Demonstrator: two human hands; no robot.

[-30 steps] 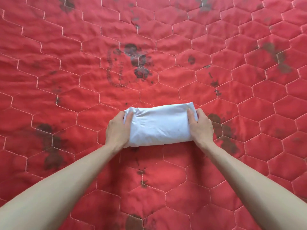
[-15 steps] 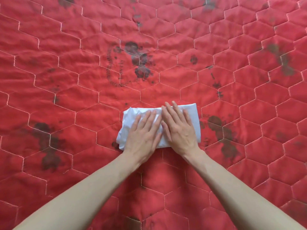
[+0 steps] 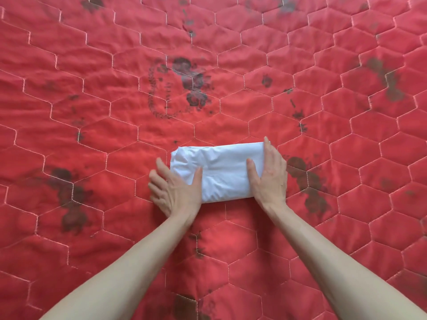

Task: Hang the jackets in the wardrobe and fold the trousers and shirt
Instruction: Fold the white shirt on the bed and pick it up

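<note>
White folded shirt [image 3: 219, 172]: compact bundle on red quilted cover [image 3: 92, 112]. Left hand [image 3: 176, 189]: fingers straight, flat at bundle's left end. Right hand [image 3: 269, 173]: fingers straight, pressing right end

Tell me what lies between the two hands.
In the head view, the folded white garment lies between the left hand and right hand, on the red quilt.

My left hand [image 3: 176, 189] covering the lower left corner of the folded white cloth bundle [image 3: 221, 172], my right hand [image 3: 269, 173] hiding its right end, red hexagon-quilted bedcover [image 3: 92, 112] cut off at every frame edge
</note>
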